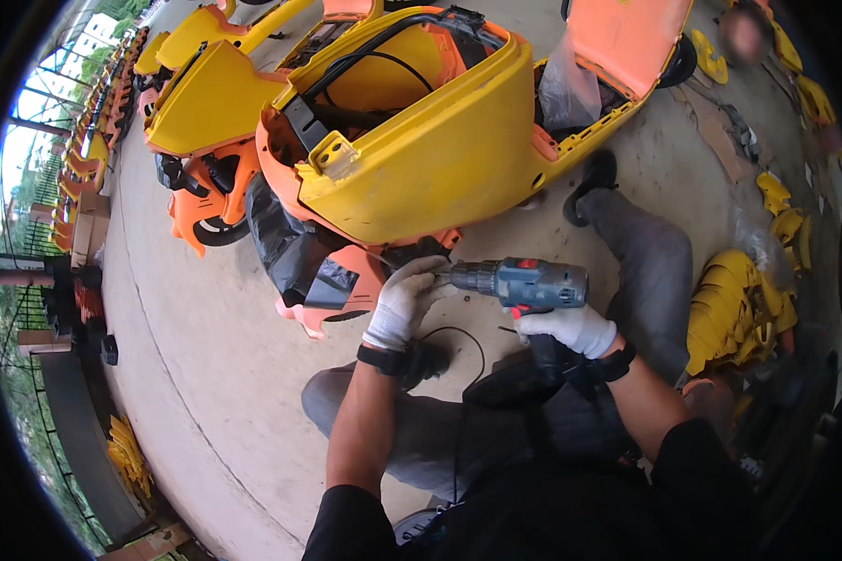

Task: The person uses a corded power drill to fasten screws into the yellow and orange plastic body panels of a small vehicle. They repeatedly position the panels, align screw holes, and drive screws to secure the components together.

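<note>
My right hand (569, 329), in a white glove, is wrapped round the handle of a blue-green cordless drill (533, 280) with red switches. The drill lies level, its black chuck (474, 277) pointing left. At the front of the chuck, the fingers of my gloved left hand (404, 297) are closed about the drill's bit, most of which they hide. A thin shaft seems to run beyond them to the underside of an orange and yellow scooter body (421, 140). Black film (295, 252) covers part of the scooter's front, left of my left hand.
More yellow and orange scooters (206, 103) stand behind to the left. Yellow panels (734, 309) are stacked at my right, near a flattened cardboard piece (716, 131). A clear plastic bag (571, 89) sits on the scooter. Another person (747, 35) is at the far right.
</note>
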{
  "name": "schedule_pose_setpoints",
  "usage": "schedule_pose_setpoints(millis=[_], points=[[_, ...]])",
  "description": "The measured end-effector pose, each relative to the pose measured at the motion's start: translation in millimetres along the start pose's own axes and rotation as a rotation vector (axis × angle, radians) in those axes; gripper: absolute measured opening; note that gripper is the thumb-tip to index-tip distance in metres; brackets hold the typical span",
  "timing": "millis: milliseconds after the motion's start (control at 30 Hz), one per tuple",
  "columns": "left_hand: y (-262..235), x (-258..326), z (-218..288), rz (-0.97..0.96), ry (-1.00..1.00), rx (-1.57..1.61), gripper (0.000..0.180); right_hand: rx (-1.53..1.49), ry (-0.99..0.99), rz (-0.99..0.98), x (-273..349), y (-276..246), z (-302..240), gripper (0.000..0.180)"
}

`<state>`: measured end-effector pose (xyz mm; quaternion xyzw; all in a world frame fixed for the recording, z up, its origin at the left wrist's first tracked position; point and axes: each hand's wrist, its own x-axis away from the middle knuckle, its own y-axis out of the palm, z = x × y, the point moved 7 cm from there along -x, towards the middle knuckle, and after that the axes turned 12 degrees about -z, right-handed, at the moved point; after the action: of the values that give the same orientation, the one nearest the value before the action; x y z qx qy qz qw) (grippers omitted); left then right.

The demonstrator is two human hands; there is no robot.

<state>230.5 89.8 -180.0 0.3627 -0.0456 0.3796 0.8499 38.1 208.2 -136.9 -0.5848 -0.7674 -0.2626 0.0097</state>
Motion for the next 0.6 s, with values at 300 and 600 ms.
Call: schedule_pose_setpoints(millis=[300, 600], points=[[11, -27, -11, -0.055, -0.086, -0.047, 0.032, -0.099, -0.023, 0.019, -1, -28, 4, 0.017], [-10, -40, -22, 0.007, -0.098, -0.242, 0.025, -0.116, -0.010, 0.028, -1, -36, 12, 0.022]])
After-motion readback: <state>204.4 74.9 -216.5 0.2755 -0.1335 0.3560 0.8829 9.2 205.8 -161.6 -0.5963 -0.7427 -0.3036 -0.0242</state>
